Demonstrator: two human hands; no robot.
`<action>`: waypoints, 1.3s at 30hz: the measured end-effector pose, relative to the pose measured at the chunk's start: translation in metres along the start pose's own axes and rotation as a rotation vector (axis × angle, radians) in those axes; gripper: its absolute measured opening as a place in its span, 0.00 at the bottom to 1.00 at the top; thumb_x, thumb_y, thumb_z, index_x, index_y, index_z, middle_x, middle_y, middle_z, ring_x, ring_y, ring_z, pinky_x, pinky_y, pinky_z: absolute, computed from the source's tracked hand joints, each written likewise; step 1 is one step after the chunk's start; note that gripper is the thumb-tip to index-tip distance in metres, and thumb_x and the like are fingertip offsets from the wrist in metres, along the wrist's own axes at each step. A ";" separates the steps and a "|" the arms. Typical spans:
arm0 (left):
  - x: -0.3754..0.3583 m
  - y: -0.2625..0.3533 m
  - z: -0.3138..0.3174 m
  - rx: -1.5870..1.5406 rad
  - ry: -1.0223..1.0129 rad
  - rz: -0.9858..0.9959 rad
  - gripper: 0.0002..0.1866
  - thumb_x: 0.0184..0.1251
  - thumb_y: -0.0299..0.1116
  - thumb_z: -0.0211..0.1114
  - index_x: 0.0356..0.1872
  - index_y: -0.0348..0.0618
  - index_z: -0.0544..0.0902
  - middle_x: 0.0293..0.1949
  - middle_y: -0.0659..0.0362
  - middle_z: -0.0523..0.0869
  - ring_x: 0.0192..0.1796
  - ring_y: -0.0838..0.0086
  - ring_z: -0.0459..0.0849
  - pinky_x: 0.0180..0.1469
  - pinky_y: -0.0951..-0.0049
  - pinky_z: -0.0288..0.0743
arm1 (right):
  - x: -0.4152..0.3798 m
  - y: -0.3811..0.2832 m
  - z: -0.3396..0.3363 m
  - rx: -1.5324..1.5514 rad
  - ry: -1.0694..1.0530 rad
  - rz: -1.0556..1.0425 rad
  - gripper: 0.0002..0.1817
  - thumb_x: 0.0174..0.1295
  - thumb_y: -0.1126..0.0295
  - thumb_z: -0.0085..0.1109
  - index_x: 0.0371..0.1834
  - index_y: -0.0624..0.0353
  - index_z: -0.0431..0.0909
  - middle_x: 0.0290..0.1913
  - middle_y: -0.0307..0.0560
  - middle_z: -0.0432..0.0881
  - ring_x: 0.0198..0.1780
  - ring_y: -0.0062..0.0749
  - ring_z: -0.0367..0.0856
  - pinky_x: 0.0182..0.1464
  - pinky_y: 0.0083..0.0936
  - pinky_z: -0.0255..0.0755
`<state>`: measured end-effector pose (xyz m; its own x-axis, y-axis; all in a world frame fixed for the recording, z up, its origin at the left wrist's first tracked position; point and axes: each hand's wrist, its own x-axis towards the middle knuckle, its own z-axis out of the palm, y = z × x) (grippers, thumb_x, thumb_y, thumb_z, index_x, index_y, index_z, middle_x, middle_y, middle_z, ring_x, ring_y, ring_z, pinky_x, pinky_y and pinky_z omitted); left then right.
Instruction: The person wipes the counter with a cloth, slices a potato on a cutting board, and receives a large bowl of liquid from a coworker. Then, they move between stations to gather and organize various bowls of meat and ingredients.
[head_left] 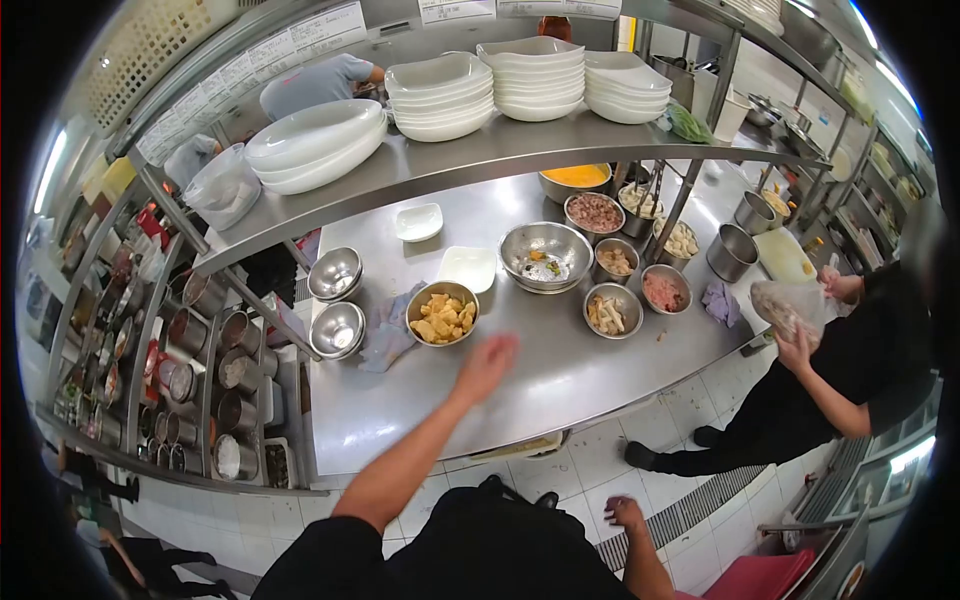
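Note:
My left hand reaches over the steel table, just right of and below a steel bowl of yellow-brown chunks. It is blurred, so its fingers cannot be made out. Low at the right, my right hand hangs over the floor with its fingers curled; whether it holds anything is hidden. Behind the bowl lies a white square dish. Further right stands a wide steel bowl with small food bits inside. A bowl of pale strips sits near the table's front edge.
A co-worker at the right holds a plastic bag. Stacked white dishes line the overhead shelf. Empty steel bowls and a grey cloth lie at the left. Another person is behind the shelf.

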<state>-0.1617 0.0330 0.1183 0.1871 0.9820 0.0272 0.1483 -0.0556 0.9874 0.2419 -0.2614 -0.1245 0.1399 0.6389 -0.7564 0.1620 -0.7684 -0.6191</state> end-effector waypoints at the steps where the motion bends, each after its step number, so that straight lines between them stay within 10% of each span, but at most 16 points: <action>1: 0.021 0.079 0.003 -0.251 0.091 0.135 0.16 0.80 0.34 0.54 0.60 0.37 0.79 0.46 0.60 0.87 0.45 0.79 0.84 0.50 0.74 0.79 | 0.003 -0.032 -0.011 0.024 0.034 -0.042 0.12 0.70 0.66 0.52 0.51 0.59 0.80 0.38 0.49 0.86 0.33 0.39 0.87 0.32 0.34 0.81; 7: 0.172 0.343 -0.023 -0.815 0.104 0.573 0.25 0.75 0.28 0.54 0.71 0.39 0.63 0.61 0.51 0.76 0.47 0.58 0.84 0.51 0.54 0.82 | -0.001 -0.124 -0.037 0.094 0.067 -0.185 0.16 0.67 0.65 0.57 0.54 0.61 0.78 0.39 0.48 0.86 0.32 0.34 0.86 0.32 0.29 0.80; 14: 0.228 0.378 -0.027 -1.060 0.025 0.669 0.31 0.71 0.27 0.57 0.74 0.41 0.60 0.63 0.50 0.73 0.56 0.55 0.81 0.58 0.51 0.80 | -0.015 0.003 -0.023 0.092 -0.006 0.083 0.17 0.69 0.63 0.55 0.53 0.64 0.78 0.40 0.51 0.87 0.33 0.39 0.87 0.32 0.33 0.81; 16: 0.243 0.355 -0.038 -1.101 -0.089 0.648 0.26 0.66 0.24 0.56 0.66 0.46 0.66 0.58 0.54 0.76 0.55 0.57 0.79 0.56 0.49 0.79 | -0.016 0.083 -0.039 -0.743 -0.123 -0.941 0.10 0.64 0.65 0.60 0.43 0.59 0.83 0.32 0.45 0.85 0.31 0.32 0.87 0.29 0.30 0.79; 19: 0.235 0.349 -0.035 -1.136 -0.167 0.645 0.23 0.60 0.21 0.55 0.58 0.52 0.72 0.53 0.58 0.78 0.53 0.61 0.78 0.55 0.50 0.78 | -0.025 0.129 -0.041 -1.255 -0.204 -1.090 0.08 0.63 0.67 0.60 0.38 0.59 0.83 0.30 0.43 0.84 0.29 0.30 0.85 0.28 0.31 0.79; 21: 0.224 0.354 -0.027 -1.128 -0.139 0.661 0.23 0.60 0.21 0.55 0.58 0.52 0.72 0.53 0.59 0.78 0.52 0.63 0.78 0.55 0.53 0.78 | -0.075 0.096 -0.032 -0.313 -0.226 -0.196 0.09 0.66 0.66 0.58 0.36 0.59 0.82 0.29 0.43 0.83 0.28 0.31 0.84 0.28 0.32 0.79; 25: 0.212 0.358 -0.019 -1.124 -0.039 0.625 0.25 0.60 0.21 0.54 0.59 0.53 0.71 0.53 0.58 0.78 0.52 0.63 0.78 0.55 0.54 0.78 | -0.060 0.092 -0.042 -0.361 -0.151 -0.501 0.10 0.69 0.65 0.52 0.38 0.58 0.81 0.29 0.46 0.83 0.26 0.31 0.83 0.26 0.32 0.79; 26: 0.209 0.358 -0.018 -1.098 -0.037 0.635 0.25 0.60 0.20 0.54 0.60 0.53 0.71 0.53 0.58 0.77 0.52 0.63 0.78 0.55 0.54 0.78 | -0.049 0.079 -0.042 0.092 -0.136 0.036 0.11 0.68 0.66 0.53 0.44 0.60 0.81 0.32 0.47 0.84 0.26 0.33 0.84 0.27 0.32 0.79; 28: 0.208 0.359 -0.020 -1.090 -0.044 0.643 0.26 0.60 0.20 0.54 0.61 0.54 0.70 0.54 0.58 0.77 0.53 0.63 0.78 0.55 0.54 0.78 | -0.042 0.049 -0.037 0.252 0.049 0.160 0.15 0.68 0.57 0.59 0.47 0.58 0.79 0.37 0.45 0.85 0.33 0.33 0.85 0.33 0.30 0.78; 39: 0.197 0.358 -0.026 -0.987 0.013 0.641 0.35 0.60 0.21 0.55 0.70 0.56 0.63 0.57 0.57 0.76 0.53 0.63 0.78 0.56 0.54 0.76 | -0.037 -0.007 -0.030 0.096 -0.016 0.119 0.17 0.70 0.60 0.56 0.56 0.58 0.78 0.43 0.51 0.87 0.37 0.38 0.88 0.37 0.33 0.81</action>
<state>-0.0971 0.2113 0.4812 -0.0570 0.8273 0.5588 -0.7866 -0.3819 0.4852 0.2650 -0.2788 -0.0862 0.1368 0.5429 -0.8286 0.0507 -0.8392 -0.5415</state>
